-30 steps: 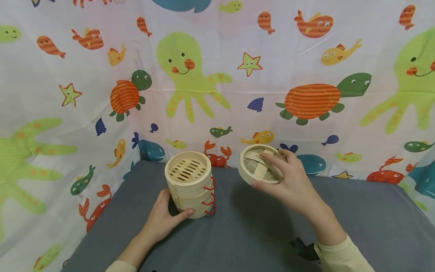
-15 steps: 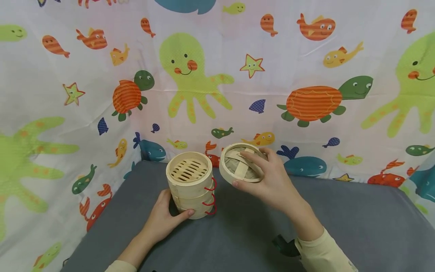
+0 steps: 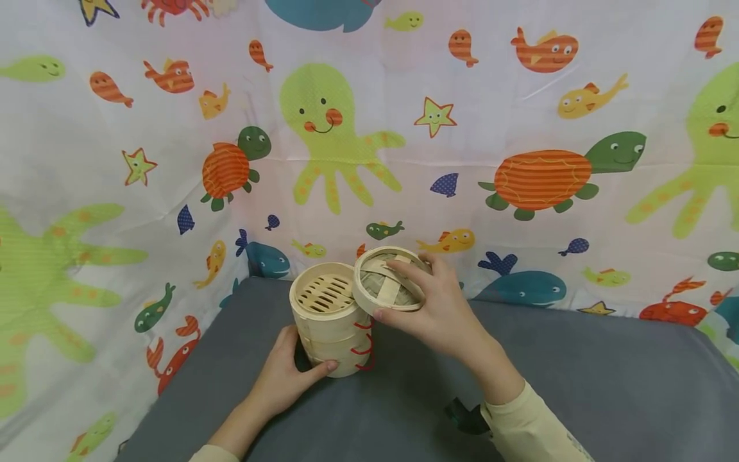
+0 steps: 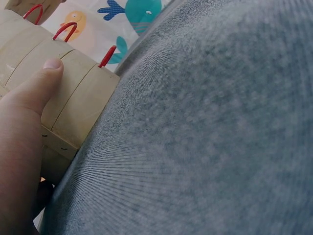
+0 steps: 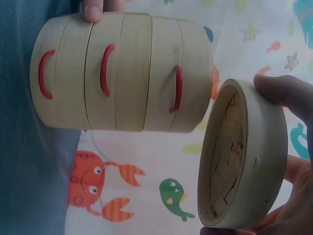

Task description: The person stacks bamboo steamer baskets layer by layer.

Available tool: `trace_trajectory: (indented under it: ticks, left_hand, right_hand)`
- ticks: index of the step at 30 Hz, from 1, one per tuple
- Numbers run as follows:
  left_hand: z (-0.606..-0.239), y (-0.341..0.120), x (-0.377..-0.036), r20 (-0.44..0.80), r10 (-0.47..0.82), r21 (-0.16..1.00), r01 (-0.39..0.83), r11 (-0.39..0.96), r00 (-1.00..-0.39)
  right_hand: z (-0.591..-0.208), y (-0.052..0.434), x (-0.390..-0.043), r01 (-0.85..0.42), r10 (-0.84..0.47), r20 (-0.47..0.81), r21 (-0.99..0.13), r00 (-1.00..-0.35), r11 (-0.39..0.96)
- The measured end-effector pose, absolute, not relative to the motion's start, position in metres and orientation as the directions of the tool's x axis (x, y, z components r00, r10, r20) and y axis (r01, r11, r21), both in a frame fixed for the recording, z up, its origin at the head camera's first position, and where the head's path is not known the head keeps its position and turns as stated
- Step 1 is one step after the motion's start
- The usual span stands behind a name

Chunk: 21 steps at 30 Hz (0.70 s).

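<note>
**A:** Where does everything sit right now?

**B:** The stack of three round pale bamboo steamer tiers with red loop handles (image 3: 331, 321) stands upright on the grey cloth-covered table (image 3: 577, 372), near its far left corner, just in front of the sea-creature printed curtain (image 3: 519, 96). The left hand (image 3: 285, 378) wraps the near side of the bottom tier, thumb pressed to the wall. The right hand (image 3: 439, 308) pinches the round woven bamboo lid (image 3: 385, 281) by its rim, thumb on the near edge and fingers over the far edge.

**B:** The lid is tilted and hangs over the right edge of the open top tier, whose slatted floor shows to the left.

**A:** What could go wrong?

**B:** The tilt, I'd say. If the lid comes down at that angle, its low edge could catch the tier's rim and sit crooked, half on and half off.

**A:** And the stack?

**B:** The tiers are only nested. A sideways knock from the lid could shift the top one or tip the tower to the left, since the left hand steadies just the base.

**A:** The grip?

**B:** A rim pinch is light; the lid could slip and drop to the table.
</note>
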<state>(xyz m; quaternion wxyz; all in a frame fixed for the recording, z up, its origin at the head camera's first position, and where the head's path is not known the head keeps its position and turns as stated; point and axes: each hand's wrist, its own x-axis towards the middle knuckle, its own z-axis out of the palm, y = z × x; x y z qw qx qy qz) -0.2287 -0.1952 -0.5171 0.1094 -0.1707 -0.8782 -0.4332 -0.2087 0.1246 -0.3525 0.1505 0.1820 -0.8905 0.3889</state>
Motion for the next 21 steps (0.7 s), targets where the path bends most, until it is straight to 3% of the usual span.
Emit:
trace_trajectory:
  ticks: [21]
  left_hand:
    - [-0.519,-0.197,-0.230,0.329,0.207,0.726,0.387,0.569,-0.921]
  right_hand:
    - [-0.352,0.081,-0.221,-0.473,-0.283,0.382,-0.640,-0.880,0.606]
